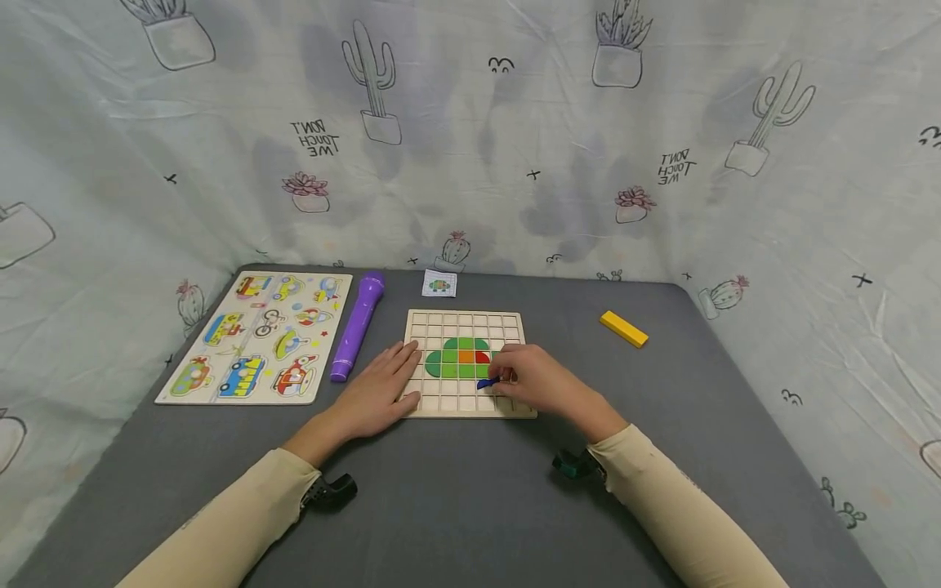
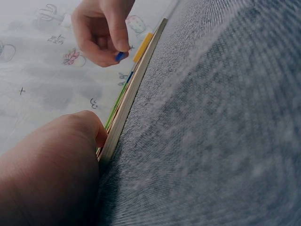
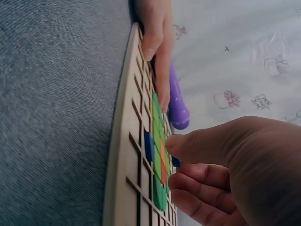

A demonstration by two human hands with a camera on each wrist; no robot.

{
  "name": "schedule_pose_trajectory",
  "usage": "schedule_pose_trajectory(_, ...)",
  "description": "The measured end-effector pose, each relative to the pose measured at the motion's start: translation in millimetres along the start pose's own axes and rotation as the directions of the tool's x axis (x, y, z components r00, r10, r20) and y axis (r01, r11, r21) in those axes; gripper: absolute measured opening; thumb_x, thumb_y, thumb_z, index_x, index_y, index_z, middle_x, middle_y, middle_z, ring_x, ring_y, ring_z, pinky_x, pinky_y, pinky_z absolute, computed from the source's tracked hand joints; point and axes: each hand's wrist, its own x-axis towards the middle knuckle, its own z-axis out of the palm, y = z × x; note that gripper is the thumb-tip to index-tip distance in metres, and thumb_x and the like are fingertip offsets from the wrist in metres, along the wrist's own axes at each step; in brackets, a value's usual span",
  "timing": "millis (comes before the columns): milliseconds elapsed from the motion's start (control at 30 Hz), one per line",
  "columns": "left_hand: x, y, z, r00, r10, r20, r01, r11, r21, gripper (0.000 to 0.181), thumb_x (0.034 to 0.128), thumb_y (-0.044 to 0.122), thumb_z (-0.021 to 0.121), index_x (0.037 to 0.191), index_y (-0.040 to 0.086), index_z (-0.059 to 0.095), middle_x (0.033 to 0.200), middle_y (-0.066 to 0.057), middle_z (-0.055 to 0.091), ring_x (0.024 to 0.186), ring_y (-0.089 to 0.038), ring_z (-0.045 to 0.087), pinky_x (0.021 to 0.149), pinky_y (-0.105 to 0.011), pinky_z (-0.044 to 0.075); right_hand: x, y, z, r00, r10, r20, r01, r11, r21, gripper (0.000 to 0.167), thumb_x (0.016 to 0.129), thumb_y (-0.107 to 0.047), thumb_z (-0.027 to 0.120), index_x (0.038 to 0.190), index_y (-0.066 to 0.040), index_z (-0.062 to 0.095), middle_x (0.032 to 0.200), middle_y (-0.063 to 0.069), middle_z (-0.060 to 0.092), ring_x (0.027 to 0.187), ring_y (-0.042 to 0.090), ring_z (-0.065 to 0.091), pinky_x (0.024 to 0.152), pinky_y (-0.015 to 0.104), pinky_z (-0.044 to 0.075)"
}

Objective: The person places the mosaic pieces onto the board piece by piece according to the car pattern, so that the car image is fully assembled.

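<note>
A wooden grid board (image 1: 441, 403) lies on the table with green, orange and red tiles (image 1: 466, 357) set in its middle cells. My left hand (image 1: 376, 390) rests flat on the board's left edge, fingers extended. Over the right side of the board, my right hand (image 1: 540, 377) pinches a small blue tile (image 2: 119, 56) between thumb and fingertips; the left wrist view shows it apart from the board. Another blue tile (image 3: 149, 146) sits in the grid beside the green ones in the right wrist view.
Left of the grid board lie a purple microphone-shaped object (image 1: 358, 327) and a wooden picture puzzle (image 1: 257, 339) with vehicles. A small pattern card (image 1: 439, 283) lies behind the grid. To the right is a yellow block (image 1: 624, 329). A printed cloth (image 1: 470, 163) hangs behind the table.
</note>
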Motion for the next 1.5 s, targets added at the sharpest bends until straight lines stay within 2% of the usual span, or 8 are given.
schedule_pose_trajectory(567,7.2,0.4,-0.3,1.0,-0.008,0.019,0.008,1.0,0.006,0.075,0.11,0.036,0.053,0.167,-0.006,0.031,0.176,-0.023,0.024,0.163,-0.043,0.017,0.133,-0.052,0.014,-0.5,3.8,9.0,1.0,-0.003,0.003,0.003,1.0,0.002,0.012,0.096,-0.008,0.084,0.106,-0.009,0.08,0.099,-0.001,0.071,0.086,0.014,0.065,0.075,0.029,0.057)
schedule_pose_trajectory(900,-0.8,-4.3,5.8,1.0,-0.014,0.011,0.015,1.0,-0.005,0.073,0.1104,0.036,0.051,0.166,-0.007,0.033,0.175,-0.024,0.026,0.162,-0.045,0.019,0.132,-0.056,0.016,2.9,6.2,14.2,1.0,0.018,-0.009,-0.018,1.0,-0.021,0.009,0.095,-0.013,0.086,0.097,-0.013,0.078,0.089,-0.008,0.066,0.079,0.007,0.059,0.07,0.025,0.054)
schedule_pose_trajectory(1200,-0.4,0.1,0.5,1.0,-0.018,0.007,0.018,1.0,-0.002,0.074,0.109,0.034,0.055,0.166,-0.008,0.033,0.174,-0.025,0.026,0.162,-0.046,0.02,0.132,-0.055,0.017,5.6,8.9,17.6,1.0,0.016,-0.025,-0.017,0.999,-0.046,0.012,0.093,-0.014,0.088,0.092,-0.016,0.076,0.087,-0.008,0.064,0.077,0.006,0.057,0.068,0.026,0.053)
schedule_pose_trajectory(1400,0.4,0.9,-1.0,1.0,-0.018,0.006,0.018,1.0,-0.005,0.074,0.1088,0.034,0.056,0.166,-0.008,0.033,0.175,-0.025,0.026,0.162,-0.046,0.02,0.132,-0.054,0.017,3.3,10.6,6.6,1.0,0.017,-0.025,-0.018,0.999,-0.027,0.011,0.095,-0.015,0.086,0.092,-0.018,0.076,0.085,-0.011,0.064,0.075,0.005,0.057,0.066,0.027,0.053)
schedule_pose_trajectory(1500,0.5,0.8,-0.8,1.0,-0.017,0.007,0.017,1.0,-0.006,0.074,0.1088,0.034,0.056,0.166,-0.008,0.033,0.175,-0.025,0.026,0.162,-0.045,0.02,0.132,-0.055,0.017,-2.3,12.7,-9.5,0.996,0.081,-0.034,-0.081,0.997,-0.012,0.008,0.098,-0.015,0.083,0.094,-0.017,0.077,0.085,-0.009,0.064,0.075,0.008,0.058,0.065,0.031,0.054)
